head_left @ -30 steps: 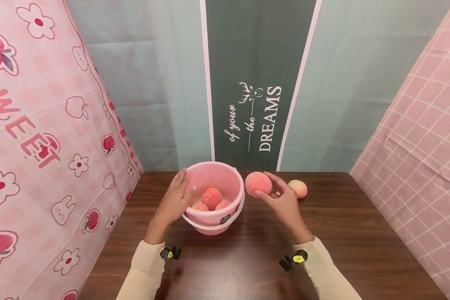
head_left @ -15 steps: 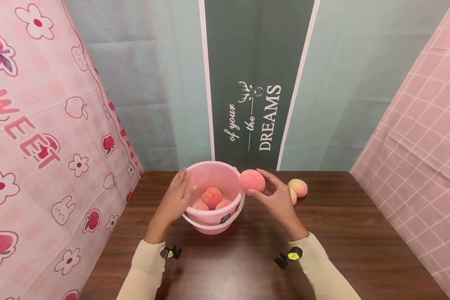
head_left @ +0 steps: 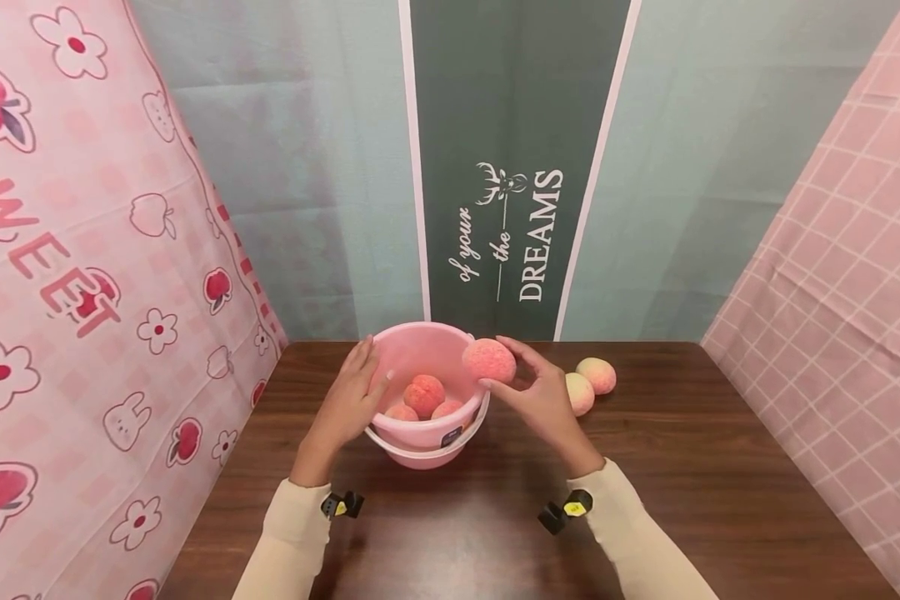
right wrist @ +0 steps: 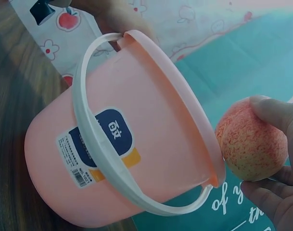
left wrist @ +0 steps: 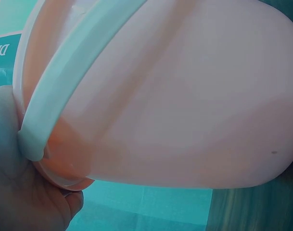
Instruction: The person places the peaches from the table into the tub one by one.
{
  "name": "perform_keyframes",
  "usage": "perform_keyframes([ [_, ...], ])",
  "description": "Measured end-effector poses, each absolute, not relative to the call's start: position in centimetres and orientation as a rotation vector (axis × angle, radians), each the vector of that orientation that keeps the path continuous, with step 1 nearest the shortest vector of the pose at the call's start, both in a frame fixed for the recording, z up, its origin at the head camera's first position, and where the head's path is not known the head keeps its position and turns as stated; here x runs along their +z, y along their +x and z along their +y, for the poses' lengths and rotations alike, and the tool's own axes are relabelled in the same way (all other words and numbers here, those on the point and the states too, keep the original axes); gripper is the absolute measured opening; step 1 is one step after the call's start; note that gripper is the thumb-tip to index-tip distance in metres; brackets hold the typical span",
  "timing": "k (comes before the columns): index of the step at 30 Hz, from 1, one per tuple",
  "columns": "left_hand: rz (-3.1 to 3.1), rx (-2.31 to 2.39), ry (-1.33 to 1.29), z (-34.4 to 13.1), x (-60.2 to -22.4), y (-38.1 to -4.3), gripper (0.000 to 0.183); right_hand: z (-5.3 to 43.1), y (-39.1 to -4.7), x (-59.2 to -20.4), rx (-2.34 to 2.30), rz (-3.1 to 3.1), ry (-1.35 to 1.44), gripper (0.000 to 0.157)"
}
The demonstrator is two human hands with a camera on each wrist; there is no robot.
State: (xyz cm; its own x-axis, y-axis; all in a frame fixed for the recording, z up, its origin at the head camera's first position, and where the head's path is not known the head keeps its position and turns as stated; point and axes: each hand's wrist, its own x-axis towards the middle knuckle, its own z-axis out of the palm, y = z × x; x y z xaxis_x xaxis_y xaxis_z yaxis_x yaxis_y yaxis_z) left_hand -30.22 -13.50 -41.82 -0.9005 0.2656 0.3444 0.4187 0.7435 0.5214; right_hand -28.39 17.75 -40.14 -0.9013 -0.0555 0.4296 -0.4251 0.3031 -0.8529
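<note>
A big green cloth [head_left: 450,83] hangs at the back, with white words on its dark middle part. A pink cloth with apples and flowers [head_left: 120,275] hangs on the left, and a pink checked cloth [head_left: 832,275] hangs on the right. A brown wooden desk [head_left: 667,483] sits between them. On the desk stands a pink bucket [head_left: 438,350], its white handle [right wrist: 95,139] hanging down in front. The left hand [head_left: 348,392] holds the bucket by its rim. The right hand [head_left: 543,404] holds a peach [head_left: 489,360] between thumb and fingers at the right side of the rim (I can't tell if the peach touches it). Three more peaches [head_left: 423,396] are inside the bucket. Two paler peaches [head_left: 596,377] lie close together on the desk, just beside the right hand. A blue and yellow label [right wrist: 118,132] sticks to the bucket.
</note>
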Motion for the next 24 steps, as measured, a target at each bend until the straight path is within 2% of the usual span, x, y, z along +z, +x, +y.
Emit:
perform_keyframes([
  [24,-2.687,-0.903,-0.533,-13.5,-41.9,-30.3,0.065,15.6,-28.4,-39.6,1.526,-2.326,0.547,0.070],
])
